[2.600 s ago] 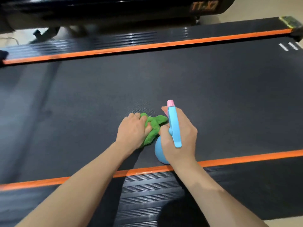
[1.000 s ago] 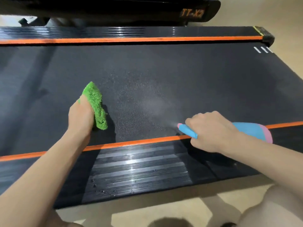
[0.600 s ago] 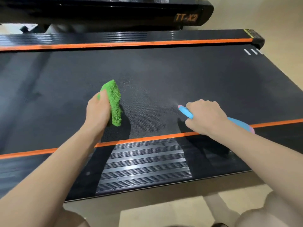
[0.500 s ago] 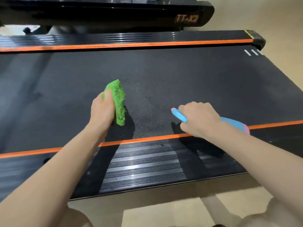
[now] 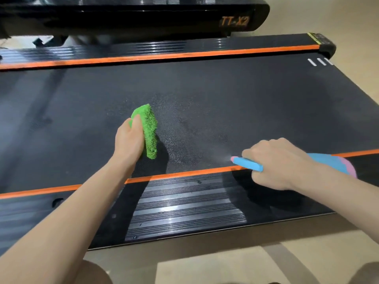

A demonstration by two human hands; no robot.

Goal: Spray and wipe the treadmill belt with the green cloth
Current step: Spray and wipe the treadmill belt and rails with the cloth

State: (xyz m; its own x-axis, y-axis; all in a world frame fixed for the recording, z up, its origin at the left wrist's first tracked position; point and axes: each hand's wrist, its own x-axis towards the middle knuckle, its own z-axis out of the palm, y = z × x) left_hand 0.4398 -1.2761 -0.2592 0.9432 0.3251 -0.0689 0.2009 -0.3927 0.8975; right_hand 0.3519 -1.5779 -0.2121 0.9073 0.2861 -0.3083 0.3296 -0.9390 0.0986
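The black treadmill belt (image 5: 246,95) runs left to right between two orange stripes. My left hand (image 5: 128,141) grips a folded green cloth (image 5: 148,130) and holds it on edge just above the belt's middle. My right hand (image 5: 276,162) grips a blue spray bottle (image 5: 247,163) with a pink nozzle tip and pink base, lying sideways over the near orange stripe. Its nozzle points left toward the cloth. A faint mist hangs in front of the nozzle, and fine droplets speckle the belt between the two hands.
A ribbed black side rail (image 5: 184,206) lies along the near edge, with beige floor (image 5: 205,267) below it. The far side rail (image 5: 143,49) and the black motor cover marked TT-X2 (image 5: 234,21) sit behind the belt. My knees show at the bottom corners.
The right hand with the bottle has drawn back toward the near orange stripe and a fresh mist shows at the nozzle. The left hand with the cloth has barely moved.
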